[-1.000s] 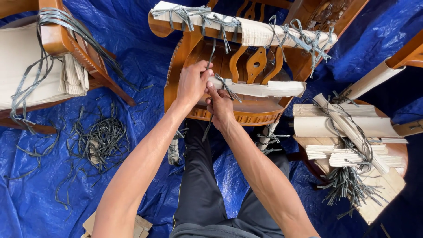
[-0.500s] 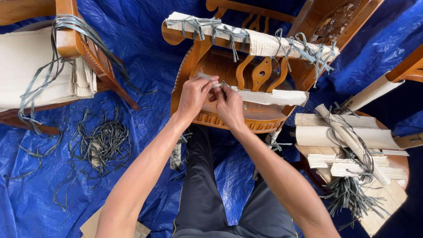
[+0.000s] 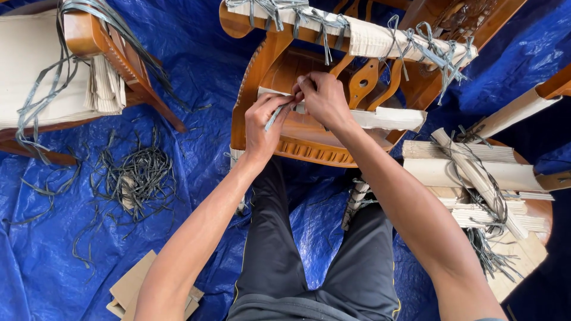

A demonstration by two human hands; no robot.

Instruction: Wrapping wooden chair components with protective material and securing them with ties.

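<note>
While the wooden chair (image 3: 309, 139) lies on the blue tarp (image 3: 196, 71) directly in front of the person, both hands work at its padded rail. Far to the left of the chair stands another chair (image 3: 71, 77) wrapped in cardboard and tied with grey straps, and nearer, also to the left of the chair, a heap of cut strap pieces (image 3: 134, 178) lies on the tarp. Over the chair seat, the left hand (image 3: 264, 122) is closed, pinching a grey strap (image 3: 275, 116) between thumb and fingers. Just to the right of it, the right hand (image 3: 324, 98) is also closed, its fingertips pinching the same strap where it meets the white cardboard wrap (image 3: 380, 117) on the rail. To the right of the chair lies a bundle of cardboard rolls (image 3: 470, 172), bound with more straps.

To do this step well, it seems wise that the right hand keeps the strap pressed firm against the wrap, so that it cannot slide, and the left hand pulls evenly along the rail, not upward. A sudden pull could tear the cardboard or scratch the polished wood.
</note>
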